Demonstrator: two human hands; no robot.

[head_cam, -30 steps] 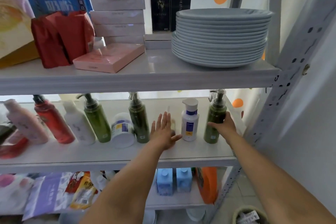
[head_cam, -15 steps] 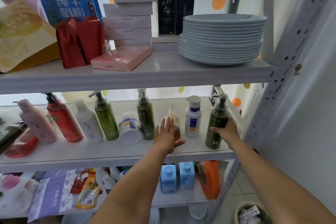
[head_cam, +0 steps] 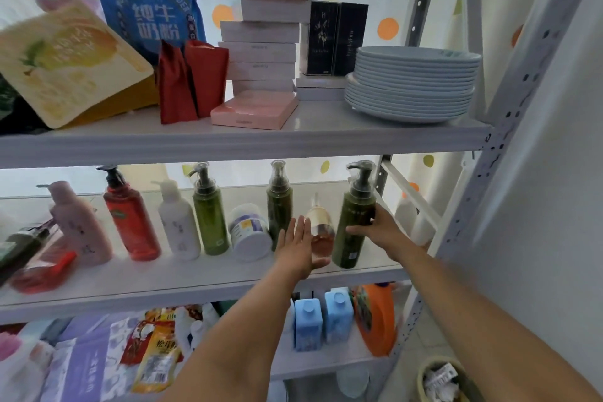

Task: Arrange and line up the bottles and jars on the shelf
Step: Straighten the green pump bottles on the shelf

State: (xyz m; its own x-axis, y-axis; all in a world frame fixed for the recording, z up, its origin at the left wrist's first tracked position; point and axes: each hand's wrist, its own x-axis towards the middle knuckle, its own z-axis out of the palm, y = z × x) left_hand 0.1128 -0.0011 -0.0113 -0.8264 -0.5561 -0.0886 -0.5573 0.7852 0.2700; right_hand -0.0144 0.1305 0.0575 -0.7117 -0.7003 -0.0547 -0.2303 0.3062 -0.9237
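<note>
On the middle shelf [head_cam: 195, 274] stands a row: a pink bottle [head_cam: 81, 228], a red pump bottle [head_cam: 130, 222], a white bottle [head_cam: 179, 228], a green pump bottle [head_cam: 210, 219], a white jar [head_cam: 249, 233], a dark green bottle [head_cam: 279, 206] and a small clear bottle of amber liquid [head_cam: 323, 235]. My left hand [head_cam: 298, 248] lies flat with straight fingers against the small amber bottle's left side. My right hand [head_cam: 380, 230] grips another green pump bottle [head_cam: 354, 215], upright just right of the amber bottle. The white blue-labelled bottle is out of sight.
Dark and red bottles [head_cam: 36, 254] lie toppled at the shelf's left end. The upper shelf holds a stack of plates [head_cam: 412, 85], pink boxes [head_cam: 261, 55], red pouches [head_cam: 191, 81] and bags. Below are blue containers [head_cam: 321, 320] and an orange jug [head_cam: 377, 320]. A perforated post [head_cam: 483, 189] stands right.
My right hand has carried the green pump bottle leftward, up beside the small amber bottle. The white blue-labelled bottle that stood between them no longer shows. My left hand stays at the amber bottle.
</note>
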